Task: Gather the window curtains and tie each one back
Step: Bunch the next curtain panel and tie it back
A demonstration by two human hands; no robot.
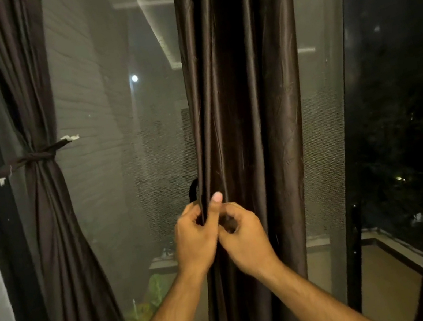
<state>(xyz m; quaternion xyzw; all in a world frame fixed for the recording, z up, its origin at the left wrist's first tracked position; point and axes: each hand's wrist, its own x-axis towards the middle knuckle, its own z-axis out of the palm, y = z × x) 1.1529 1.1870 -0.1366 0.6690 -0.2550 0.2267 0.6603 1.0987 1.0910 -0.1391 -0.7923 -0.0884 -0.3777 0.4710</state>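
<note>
Two dark brown curtains hang before the mesh window screen [124, 153]. Left of the middle curtain [250, 97], the left curtain [50, 217] is already cinched by a knotted tie-back [34, 158] with white-tipped ends. My left hand [194, 237] pinches the middle curtain's left edge, thumb pointing up against the folds, beside a dark loop [192, 190] showing just above it. My right hand [243, 235] curls into the gathered fabric, touching my left hand.
</note>
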